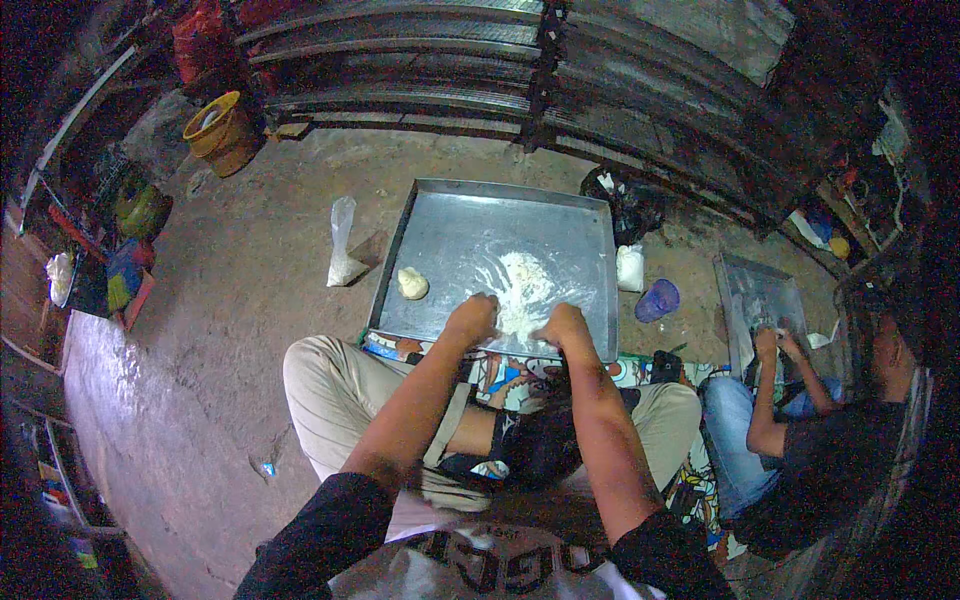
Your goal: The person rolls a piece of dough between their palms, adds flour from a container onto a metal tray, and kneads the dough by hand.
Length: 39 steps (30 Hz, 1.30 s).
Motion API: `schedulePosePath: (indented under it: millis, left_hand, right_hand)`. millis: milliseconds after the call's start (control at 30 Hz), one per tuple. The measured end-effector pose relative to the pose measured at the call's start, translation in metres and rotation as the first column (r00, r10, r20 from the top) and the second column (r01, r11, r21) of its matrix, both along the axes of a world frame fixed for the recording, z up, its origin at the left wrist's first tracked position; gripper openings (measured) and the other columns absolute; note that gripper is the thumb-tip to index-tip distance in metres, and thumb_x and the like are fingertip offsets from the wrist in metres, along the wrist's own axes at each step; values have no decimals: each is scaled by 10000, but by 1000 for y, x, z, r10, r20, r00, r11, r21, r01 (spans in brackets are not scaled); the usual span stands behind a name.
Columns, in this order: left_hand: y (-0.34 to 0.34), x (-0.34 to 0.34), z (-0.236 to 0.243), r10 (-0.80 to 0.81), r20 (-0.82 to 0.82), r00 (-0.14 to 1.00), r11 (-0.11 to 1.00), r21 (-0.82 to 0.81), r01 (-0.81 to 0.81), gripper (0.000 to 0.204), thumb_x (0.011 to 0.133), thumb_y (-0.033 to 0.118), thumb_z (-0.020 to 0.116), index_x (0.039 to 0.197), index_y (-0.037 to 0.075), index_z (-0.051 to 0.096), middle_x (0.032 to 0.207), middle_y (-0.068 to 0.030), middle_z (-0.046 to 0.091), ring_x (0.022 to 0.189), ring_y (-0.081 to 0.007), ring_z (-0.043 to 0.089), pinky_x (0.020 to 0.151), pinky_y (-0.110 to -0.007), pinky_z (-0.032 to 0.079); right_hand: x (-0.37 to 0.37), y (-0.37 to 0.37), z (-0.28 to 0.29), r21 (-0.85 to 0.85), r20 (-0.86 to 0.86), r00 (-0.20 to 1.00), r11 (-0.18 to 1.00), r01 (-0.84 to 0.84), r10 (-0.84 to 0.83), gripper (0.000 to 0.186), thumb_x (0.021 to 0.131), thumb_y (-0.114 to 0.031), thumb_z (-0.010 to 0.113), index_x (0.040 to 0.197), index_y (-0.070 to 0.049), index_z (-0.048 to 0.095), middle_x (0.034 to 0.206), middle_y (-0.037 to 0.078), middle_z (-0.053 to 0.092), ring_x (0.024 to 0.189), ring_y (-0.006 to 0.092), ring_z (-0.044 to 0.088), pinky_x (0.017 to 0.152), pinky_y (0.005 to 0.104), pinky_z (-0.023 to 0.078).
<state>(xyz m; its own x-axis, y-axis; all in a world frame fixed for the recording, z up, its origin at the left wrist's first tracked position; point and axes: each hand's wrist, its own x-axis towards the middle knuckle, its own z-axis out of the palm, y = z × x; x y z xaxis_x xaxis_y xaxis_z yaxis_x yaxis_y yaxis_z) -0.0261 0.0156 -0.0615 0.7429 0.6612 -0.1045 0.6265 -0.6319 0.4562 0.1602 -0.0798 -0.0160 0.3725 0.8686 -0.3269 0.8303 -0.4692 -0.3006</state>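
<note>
Flanking one powder heap [521, 282] are two hands [474, 318] [565, 328].

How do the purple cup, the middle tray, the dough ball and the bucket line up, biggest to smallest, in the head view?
1. Middle tray
2. Bucket
3. Purple cup
4. Dough ball

That's just how big they look here.

Ahead of you, dark slatted racks [390, 75] stand along the far side of the bare floor [230, 300]. A yellow-brown bucket [229, 150] sits at your far left, near a red bundle [205, 45]. To your right you have a purple cup [657, 300], a black plastic bag [643, 217] and a seated co-worker [830, 470] in blue jeans [735, 440].
</note>
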Motion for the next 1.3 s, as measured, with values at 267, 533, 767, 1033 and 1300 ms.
schedulePosePath:
  millis: [267,533,767,1033,1300]
  left_hand:
    - [3,17,6,2,-30,1000,997,-83,-5,214,719,235,766,822,78,665,876,-151,685,867,-359,664,750,-449,533]
    - [23,19,-5,128,380,916,986,55,-160,273,768,32,550,1007,65,678,982,-211,667,898,-408,642,808,-458,519]
    - [43,1,-24,273,301,914,961,-50,-270,253,752,22,570,984,41,667,984,-237,656,900,-423,635,809,-479,519]
    - [39,1,-8,226,301,926,973,-21,-231,236,754,57,585,977,17,652,941,-241,656,896,-426,635,808,-483,517]
    - [52,7,-32,207,299,931,978,-63,-197,234,788,125,591,993,31,654,924,-236,655,909,-416,631,832,-482,506]
  right_hand:
    - [5,20,-71,396,-24,996,915,-72,89,461,601,-251,846,937,10,667,915,237,671,890,400,651,803,442,520]
    - [10,23,-69,538,228,973,837,-99,-32,303,827,-209,645,970,56,613,1043,255,612,971,413,584,857,463,479]
    - [-58,30,-57,282,243,956,930,-234,167,406,878,-206,559,1183,61,536,1119,213,572,1000,383,579,827,446,528]
    - [-45,30,-68,120,457,761,816,-565,460,181,844,-77,530,933,40,634,966,165,615,972,326,625,695,382,597]
    - [-13,60,-50,545,249,951,786,-293,182,133,838,-84,525,827,-11,636,841,220,619,798,386,622,707,466,505]
